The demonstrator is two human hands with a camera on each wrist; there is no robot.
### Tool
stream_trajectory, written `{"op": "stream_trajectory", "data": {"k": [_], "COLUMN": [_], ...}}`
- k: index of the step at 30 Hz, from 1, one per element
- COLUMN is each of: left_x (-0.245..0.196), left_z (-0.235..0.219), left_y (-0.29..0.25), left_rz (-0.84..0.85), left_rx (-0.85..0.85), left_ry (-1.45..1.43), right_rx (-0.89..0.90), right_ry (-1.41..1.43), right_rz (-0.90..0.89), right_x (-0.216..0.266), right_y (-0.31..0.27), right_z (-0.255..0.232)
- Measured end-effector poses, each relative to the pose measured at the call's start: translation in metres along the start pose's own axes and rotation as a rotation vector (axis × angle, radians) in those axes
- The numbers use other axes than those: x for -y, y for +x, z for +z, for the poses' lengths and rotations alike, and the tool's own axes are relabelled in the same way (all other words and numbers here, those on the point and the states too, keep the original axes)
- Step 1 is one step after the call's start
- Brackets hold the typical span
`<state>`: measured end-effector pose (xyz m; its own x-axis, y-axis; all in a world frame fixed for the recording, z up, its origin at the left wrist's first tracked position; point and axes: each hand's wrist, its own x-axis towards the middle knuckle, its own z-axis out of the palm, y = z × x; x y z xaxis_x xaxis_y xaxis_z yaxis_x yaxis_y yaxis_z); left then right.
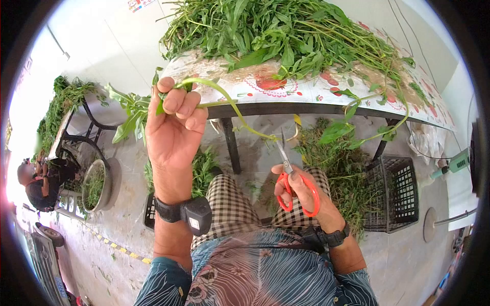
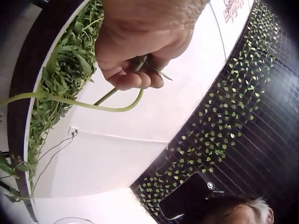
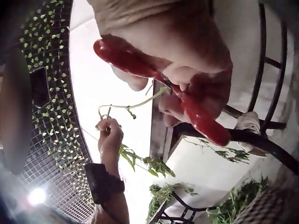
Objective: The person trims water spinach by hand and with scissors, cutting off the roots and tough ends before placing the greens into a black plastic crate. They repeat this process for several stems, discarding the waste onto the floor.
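Note:
My left hand is raised in front of the table and grips leafy green stems between curled fingers and thumb. Leaves stick out on its far left side. From that grip a long pale stem arcs over and down to the right. In my right hand are red-handled scissors, with fingers and thumb in the loops. Their metal blades point upward, parted slightly, right at the stem's lower end. The left wrist view shows the bent stem leaving the curled fingers.
A big heap of greens covers the patterned tabletop. One leafy vine hangs over its front edge. Below are cuttings and a black crate. At far left stand a round tub and another person.

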<state>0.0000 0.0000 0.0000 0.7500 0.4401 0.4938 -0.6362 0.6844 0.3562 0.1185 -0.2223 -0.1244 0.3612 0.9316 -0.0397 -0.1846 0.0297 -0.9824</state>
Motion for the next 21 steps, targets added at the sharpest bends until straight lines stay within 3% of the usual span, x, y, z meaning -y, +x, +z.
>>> {"op": "stream_trajectory", "data": {"k": [6,9,13,21], "left_x": [-0.015,-0.032,-0.045,-0.053], "left_z": [-0.01,-0.008,-0.013,-0.036], "left_y": [-0.025,-0.04,-0.051,-0.066], "left_rz": [-0.219,-0.257,-0.152,-0.081], "left_rx": [-0.005,-0.227,-0.448,-0.566], "left_ry": [0.221,0.558,0.999,0.88], "right_rx": [-0.122,-0.189,-0.263,-0.287], "right_ry": [-0.056,-0.062,-0.08,-0.216], "right_rz": [0.003,0.026,0.065,0.091], "right_x": [0.011,0.007,0.004,-0.005], "right_y": [-0.011,-0.018,-0.027,-0.03], "right_z": [-0.014,-0.021,-0.029,-0.025]}}
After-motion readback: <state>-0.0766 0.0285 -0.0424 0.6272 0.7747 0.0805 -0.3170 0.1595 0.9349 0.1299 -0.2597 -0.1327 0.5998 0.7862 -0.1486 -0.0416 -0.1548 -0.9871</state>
